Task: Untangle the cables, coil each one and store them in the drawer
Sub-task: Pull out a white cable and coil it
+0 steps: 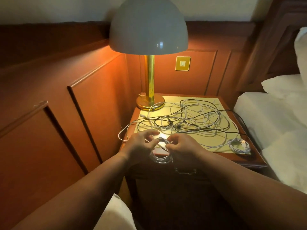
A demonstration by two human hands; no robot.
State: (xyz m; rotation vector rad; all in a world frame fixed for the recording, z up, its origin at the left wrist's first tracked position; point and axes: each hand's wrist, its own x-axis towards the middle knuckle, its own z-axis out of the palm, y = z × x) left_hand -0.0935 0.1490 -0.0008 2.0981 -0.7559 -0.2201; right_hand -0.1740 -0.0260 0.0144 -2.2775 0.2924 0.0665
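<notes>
Cables (187,120) lie tangled beside the lamp (149,63). My left hand (141,145) and right hand (181,146) pinch a white coil (162,159), partly hiding it.

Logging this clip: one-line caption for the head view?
Both hands, left hand and right hand, hold a white cable coil beside tangled black and white cables on a wooden nightstand.

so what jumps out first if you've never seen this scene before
The lit lamp with its big pale dome and brass stem stands at the back left of the nightstand. Under it a tangle of white and black cables sprawls across the top. At the front edge the left hand and right hand hold a white coil, and a finished coil lies at the front right corner.
</notes>
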